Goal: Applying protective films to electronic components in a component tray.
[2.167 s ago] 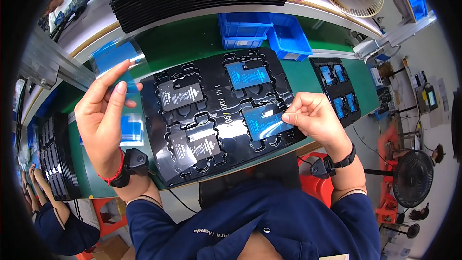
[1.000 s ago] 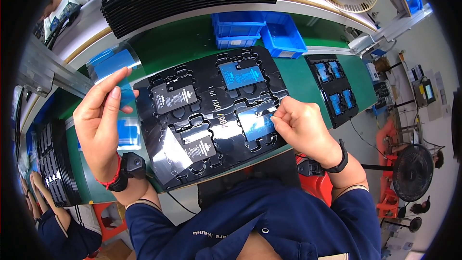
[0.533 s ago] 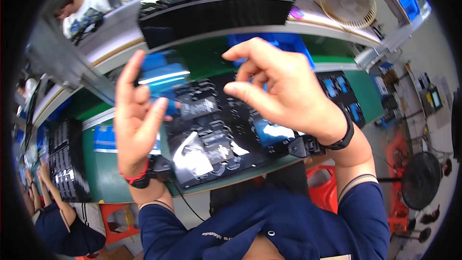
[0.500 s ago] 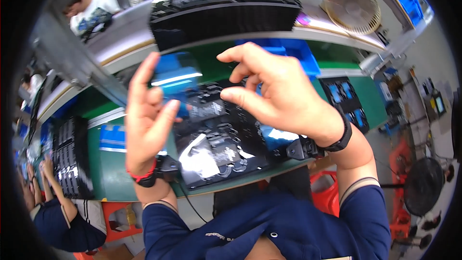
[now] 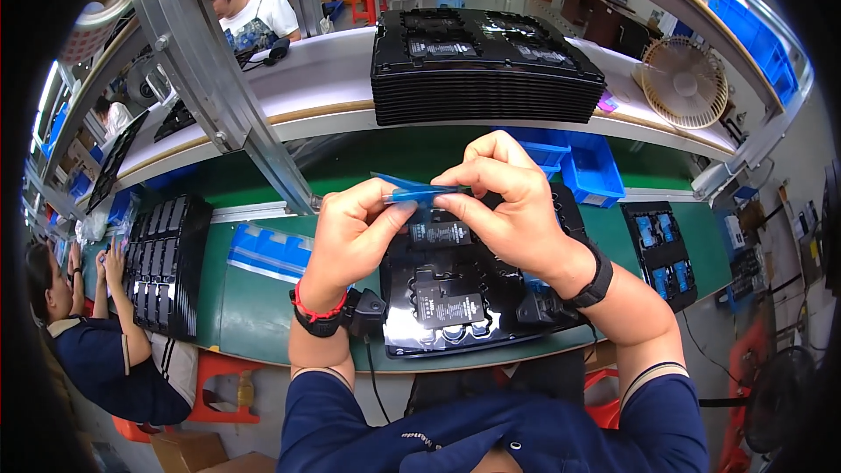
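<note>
Your left hand (image 5: 343, 232) and your right hand (image 5: 519, 210) are close together, and each one is narrow, with the thumb and fingers pinching the blue film (image 5: 412, 193). This film is in the air between your fingertips, above the upper part of the large black tray (image 5: 401, 320). In the tray, one grey flat cell (image 5: 451, 309) lies in the near left pocket, and another grey cell (image 5: 441, 235) lies behind it, just below the film. To the left of the tray, blue strips (image 5: 272, 251) rest on the green worktop (image 5: 254, 311). To the right, a smaller black tray (image 5: 661, 254) carries four blue pieces.
</note>
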